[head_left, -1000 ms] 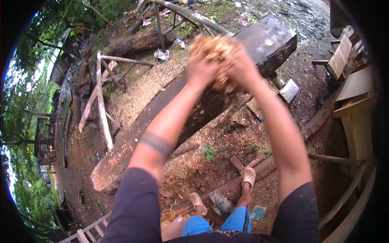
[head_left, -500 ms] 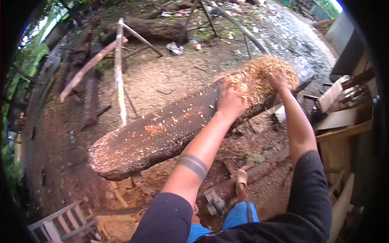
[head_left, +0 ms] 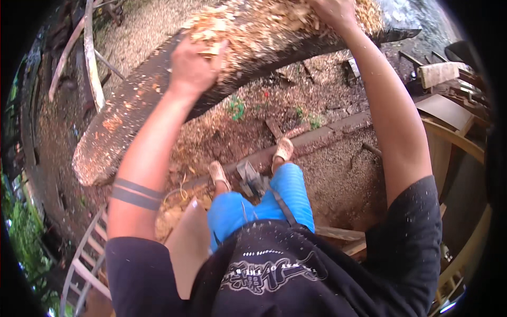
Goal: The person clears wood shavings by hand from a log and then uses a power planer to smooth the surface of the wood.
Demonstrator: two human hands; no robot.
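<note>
A long, rough-edged wooden slab [head_left: 127, 119] slants from the lower left to the upper right ahead of me. A thick heap of pale wood shavings [head_left: 264, 37] covers its middle and far right part. My left hand [head_left: 194, 66] presses into the near left end of the heap, thumb apart and fingers curled round shavings. At the right side of the heap, my right hand [head_left: 337, 13] reaches in. Its fingers are cut off by the top edge and partly buried. Loose chips dot the slab's bare left part.
A grey tool [head_left: 252, 179] of unclear kind lies between my feet. Beams [head_left: 327, 134] run along the ground below the slab. Pole supports [head_left: 92, 58] stand at the far left, a slatted ladder-like frame [head_left: 87, 259] at lower left. Boards [head_left: 449, 113] are stacked on the right.
The view has tipped down and moved closer. My hands have drawn apart, the left going leftward along the slab, and the shavings are spread wider between them.
</note>
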